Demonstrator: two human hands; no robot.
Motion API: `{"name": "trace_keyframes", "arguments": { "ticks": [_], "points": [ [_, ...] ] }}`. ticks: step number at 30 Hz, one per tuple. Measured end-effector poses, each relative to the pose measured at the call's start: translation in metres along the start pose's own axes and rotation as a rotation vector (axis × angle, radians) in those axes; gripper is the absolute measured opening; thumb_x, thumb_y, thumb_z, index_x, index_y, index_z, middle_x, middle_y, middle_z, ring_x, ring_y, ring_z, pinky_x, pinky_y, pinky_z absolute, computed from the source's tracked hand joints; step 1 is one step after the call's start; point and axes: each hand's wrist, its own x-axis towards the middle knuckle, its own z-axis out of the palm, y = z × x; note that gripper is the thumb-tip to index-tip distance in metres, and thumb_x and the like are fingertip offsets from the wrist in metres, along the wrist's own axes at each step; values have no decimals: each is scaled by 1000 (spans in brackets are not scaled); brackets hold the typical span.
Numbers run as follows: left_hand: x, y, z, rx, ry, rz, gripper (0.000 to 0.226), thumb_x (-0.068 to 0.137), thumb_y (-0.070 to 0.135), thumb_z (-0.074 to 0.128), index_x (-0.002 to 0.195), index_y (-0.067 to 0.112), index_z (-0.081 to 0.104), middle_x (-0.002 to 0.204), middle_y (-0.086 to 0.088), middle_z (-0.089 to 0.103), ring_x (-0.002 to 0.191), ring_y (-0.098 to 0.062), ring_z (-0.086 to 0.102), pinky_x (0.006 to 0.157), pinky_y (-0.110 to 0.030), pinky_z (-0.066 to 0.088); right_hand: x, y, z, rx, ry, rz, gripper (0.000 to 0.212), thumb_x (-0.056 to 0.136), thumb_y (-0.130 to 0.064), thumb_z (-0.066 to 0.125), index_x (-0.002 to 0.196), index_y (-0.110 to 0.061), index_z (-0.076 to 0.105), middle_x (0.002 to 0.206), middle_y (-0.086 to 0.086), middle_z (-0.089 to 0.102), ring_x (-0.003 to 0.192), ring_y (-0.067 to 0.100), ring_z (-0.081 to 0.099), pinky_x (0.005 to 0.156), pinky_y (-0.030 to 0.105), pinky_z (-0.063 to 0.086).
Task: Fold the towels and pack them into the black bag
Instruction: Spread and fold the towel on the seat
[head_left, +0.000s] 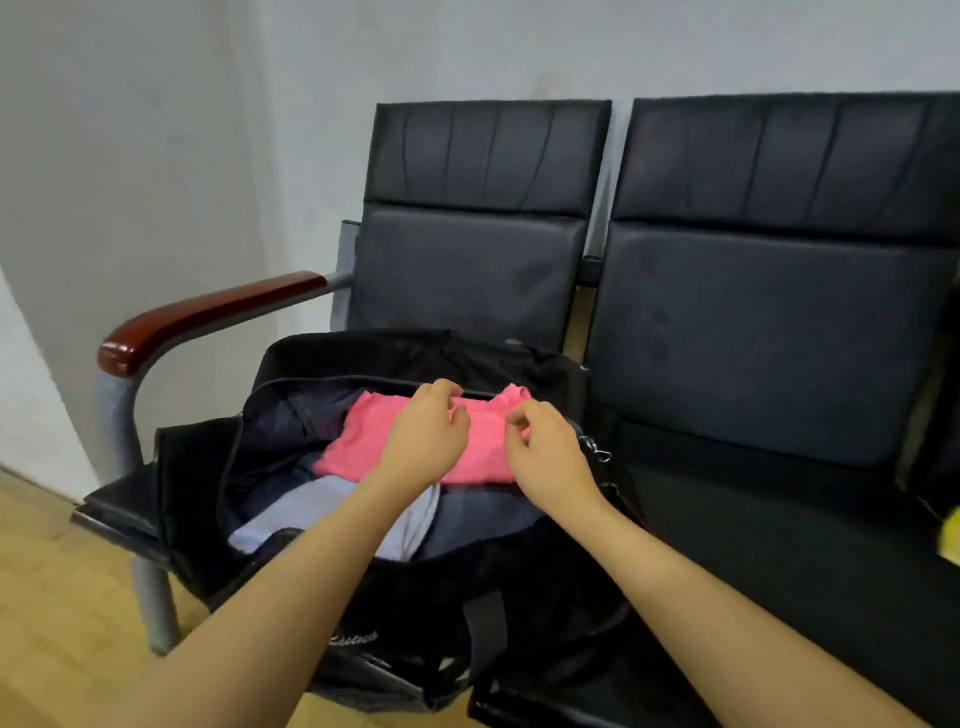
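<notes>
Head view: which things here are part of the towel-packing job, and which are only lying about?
Part of the job:
- black bag, open on the left seat
- pink towel, folded, inside the bag
- pale lilac towel, under the pink one
- left hand and right hand, over the pink towel

Lying about:
- black chairs
- yellow object at the right edge, unidentifiable

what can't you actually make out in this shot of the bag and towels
- Head view: whether the left hand or right hand touches the pink towel; the backs of the hands hide the fingertips.
- How many towels lie under the pale towel; the black bag wall and arms cover them.
- The yellow thing, cut off by the right edge.
</notes>
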Motion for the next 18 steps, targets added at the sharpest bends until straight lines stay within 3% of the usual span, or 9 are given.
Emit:
{"name": "trace_keyframes", "arguments": {
  "ticks": [4,7,12,15,18],
  "points": [
    [-11,73,32,-122,-26,81,25,92,9,48,113,7,61,109,-8,63,98,-22,58,78,-16,33,-24,32,-75,11,82,77,12,93,-13,48,96,-10,59,100,0,57,88,20,57,82,41,49],
    [-23,129,68,-204,-108,107,22,92,10,49,109,7,63,99,-8,67,96,-23,60,81,-21,36,-45,68,-132,-12,149,174,11,94,-16,48,97,-16,59,97,-3,57,81,14,57,75,35,51],
    [-50,219,142,-276,-303,217,20,95,17,48,108,15,62,101,1,62,80,-6,54,62,-13,36,-85,138,-228,-96,268,327,11,94,-16,48,93,-21,58,86,-6,59,71,10,56,66,30,48],
    [-68,272,183,-335,-400,274,21,96,17,46,110,16,61,102,2,59,80,-6,53,58,-7,35,-107,177,-278,-53,378,434,20,90,-9,48,79,-23,57,74,-4,59,70,17,59,67,34,50],
    [-86,319,222,-399,-464,309,20,95,15,47,108,15,63,104,0,61,81,-8,54,62,-11,38,-129,210,-323,55,516,502,22,90,-5,48,75,-17,59,72,4,62,69,22,60,72,37,50]
  ]
}}
